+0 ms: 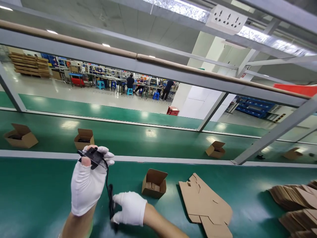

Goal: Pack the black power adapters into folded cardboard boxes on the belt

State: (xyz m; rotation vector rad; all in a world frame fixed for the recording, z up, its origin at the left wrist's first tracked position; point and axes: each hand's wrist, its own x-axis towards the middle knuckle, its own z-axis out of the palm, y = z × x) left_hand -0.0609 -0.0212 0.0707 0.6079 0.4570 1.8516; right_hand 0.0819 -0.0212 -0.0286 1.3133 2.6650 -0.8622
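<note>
My left hand [89, 181], in a white glove with bare thumb and fingertip showing, grips a black power adapter [93, 158] above the green bench. From the adapter a black cable [107, 175] hangs down to a tied bundle. Gloved in white too, my right hand [130, 208] pinches that cable bundle [111, 203] between thumb and fingers, low over the bench. Just right of it stands an open small cardboard box [154, 186] with its lid raised and folded cardboard inside. A flat unfolded carton [205, 205] lies farther right.
Stacks of flat cartons [294, 198] sit at the right edge. Beyond a pale rail [138, 159], several open boxes [84, 138] stand on a green belt [128, 138]. A slanting metal post [269, 135] rises at right. People sit and stand at distant benches.
</note>
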